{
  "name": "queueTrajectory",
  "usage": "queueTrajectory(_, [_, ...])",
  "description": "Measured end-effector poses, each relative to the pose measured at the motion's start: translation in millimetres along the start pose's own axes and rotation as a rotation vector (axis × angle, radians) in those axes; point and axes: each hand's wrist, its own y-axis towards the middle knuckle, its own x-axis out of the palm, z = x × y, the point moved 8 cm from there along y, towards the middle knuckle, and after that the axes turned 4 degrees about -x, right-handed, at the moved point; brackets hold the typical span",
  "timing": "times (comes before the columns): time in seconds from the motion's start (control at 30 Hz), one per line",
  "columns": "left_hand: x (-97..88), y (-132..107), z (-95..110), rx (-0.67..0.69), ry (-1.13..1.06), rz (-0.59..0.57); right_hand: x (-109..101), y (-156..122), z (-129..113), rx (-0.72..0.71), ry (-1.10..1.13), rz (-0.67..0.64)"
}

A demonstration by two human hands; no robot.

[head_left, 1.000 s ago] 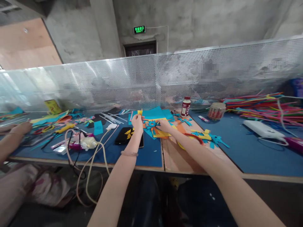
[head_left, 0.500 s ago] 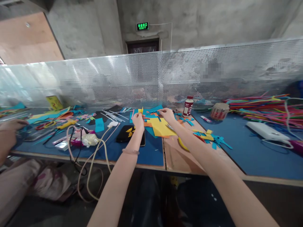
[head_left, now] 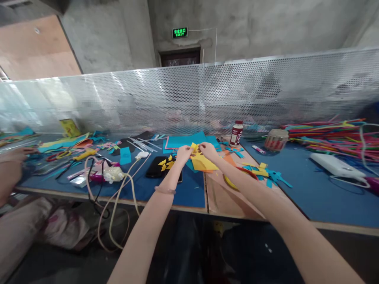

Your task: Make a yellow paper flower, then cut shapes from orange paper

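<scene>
My left hand (head_left: 184, 154) pinches a small yellow paper piece (head_left: 194, 146) above the middle of the table. On the other side of that piece, my right hand (head_left: 207, 150) has its fingertips closed on its edge. Under my hands lies a larger yellow paper sheet (head_left: 204, 164). Behind them are blue paper sheets (head_left: 185, 142). Left of my left hand, several small folded yellow pieces (head_left: 163, 165) rest on a black phone-like object (head_left: 152, 169). A curved yellow-and-red handle (head_left: 230, 183) shows partly beneath my right forearm.
Blue and yellow scraps (head_left: 274, 176) lie to the right, with a dark red bottle (head_left: 236, 133) and a clear tub (head_left: 276, 140) behind. Cables (head_left: 118, 197) hang over the front edge at left. A perforated metal screen (head_left: 136, 102) borders the back. Another person's hand (head_left: 26, 152) is far left.
My left hand has moved right with the yellow piece, and my right hand has come slightly down and left to meet it. The hands are now close together over the yellow sheet.
</scene>
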Motion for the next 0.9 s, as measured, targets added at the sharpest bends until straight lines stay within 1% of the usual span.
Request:
queueTrajectory(0.07, [8.6, -0.4, -0.5, -0.01, 0.035, -0.057, -10.1, -7.6, -1.8, 0.003, 0.044, 0.018])
queueTrajectory(0.17, [18.4, -2.9, 2.2, -0.001, 0.064, -0.117, -18.2, -20.2, -2.2, 0.027, 0.109, 0.036])
queueTrajectory(0.27, [24.4, -7.5, 7.4, 0.03, 0.065, -0.149, -20.5, -32.6, 2.0, 0.06, 0.153, 0.049])
queueTrajectory(0.4, [29.9, -12.9, 11.2, 0.058, 0.031, -0.177, -20.4, -46.2, 7.4, 0.055, 0.204, 0.005])
queueTrajectory(0.5, [34.2, -14.2, 12.6, 0.072, -0.01, -0.207, -26.9, -52.9, 8.6, 0.052, 0.23, -0.011])
queueTrajectory(0.67, [33.0, -13.3, 18.4, 0.118, -0.055, -0.211, -37.3, -55.8, 5.1, 0.055, 0.285, -0.037])
queueTrajectory(0.9, [30.9, -13.9, 22.1, 0.159, -0.082, -0.202, -43.1, -56.1, 10.4, 0.045, 0.328, 0.014])
